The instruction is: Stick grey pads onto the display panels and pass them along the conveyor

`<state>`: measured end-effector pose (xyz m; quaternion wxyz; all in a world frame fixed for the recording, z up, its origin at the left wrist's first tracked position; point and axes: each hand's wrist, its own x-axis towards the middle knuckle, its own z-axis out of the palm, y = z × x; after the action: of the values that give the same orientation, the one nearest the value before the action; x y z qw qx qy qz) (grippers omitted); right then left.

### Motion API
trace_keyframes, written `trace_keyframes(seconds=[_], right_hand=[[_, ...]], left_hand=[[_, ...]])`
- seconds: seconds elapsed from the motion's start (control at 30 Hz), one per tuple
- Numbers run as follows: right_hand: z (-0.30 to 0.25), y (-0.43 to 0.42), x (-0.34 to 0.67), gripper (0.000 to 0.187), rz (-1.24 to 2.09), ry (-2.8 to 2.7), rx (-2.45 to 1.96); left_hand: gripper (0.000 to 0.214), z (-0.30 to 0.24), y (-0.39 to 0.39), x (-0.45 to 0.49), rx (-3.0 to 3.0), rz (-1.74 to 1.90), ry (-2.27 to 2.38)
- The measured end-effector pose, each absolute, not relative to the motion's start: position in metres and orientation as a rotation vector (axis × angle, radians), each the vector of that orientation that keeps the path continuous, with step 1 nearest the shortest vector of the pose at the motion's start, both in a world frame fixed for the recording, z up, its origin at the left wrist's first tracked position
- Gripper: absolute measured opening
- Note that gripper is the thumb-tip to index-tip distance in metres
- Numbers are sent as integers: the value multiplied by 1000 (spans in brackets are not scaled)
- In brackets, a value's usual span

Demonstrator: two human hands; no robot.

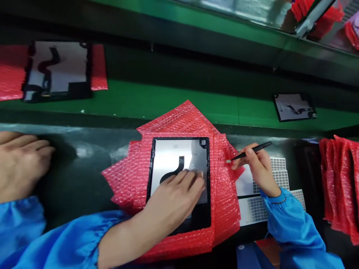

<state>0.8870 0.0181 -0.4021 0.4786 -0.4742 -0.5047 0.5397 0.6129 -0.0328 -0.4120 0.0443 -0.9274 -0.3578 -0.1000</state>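
Observation:
A tablet screen panel (pixel 171 149) lies back side up on stacked red bubble-wrap pouches (pixel 185 119). A black flex cable (pixel 181 163) curves across its silvery back. My left hand (pixel 175 194) rests over the middle of the panel, fingers curled and close together; the thumb and what the fingertips hold or press are hidden. To the right of the panel, my right hand (pixel 258 166) grips slim black tweezers (pixel 256 148). At the tweezers' tip is a small pale piece (pixel 228 161), above the red pouches. Sheets of small grey stickers (pixel 280 175) lie beneath and beside my right hand.
Another person's hand (pixel 22 160) is at the far left. On the green shelf lie one panel (pixel 64 71) at left, over red wrap, and another (pixel 293 106) at right. Red pouches (pixel 340 179) stand at the right edge. A blue object (pixel 251 256) is low right.

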Motion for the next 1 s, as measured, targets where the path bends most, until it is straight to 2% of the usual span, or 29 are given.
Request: trace_keyframes(seconds=[0.1, 0.3, 0.53, 1.0], right_hand=[[-409, 23, 848, 35, 1396, -1258, -1109], [-422, 17, 833, 29, 1486, -1220, -1074], [-426, 8, 835, 27, 1552, -1187, -1111], [-424, 9, 834, 27, 1587, -1167, -1118]], left_hand=[[61, -419, -34, 618, -2792, -302, -1164], [75, -423, -42, 615, -2795, -236, -1235], [54, -423, -48, 615, -2766, -390, -1245], [51, -421, -46, 617, -2791, -438, -1286]])
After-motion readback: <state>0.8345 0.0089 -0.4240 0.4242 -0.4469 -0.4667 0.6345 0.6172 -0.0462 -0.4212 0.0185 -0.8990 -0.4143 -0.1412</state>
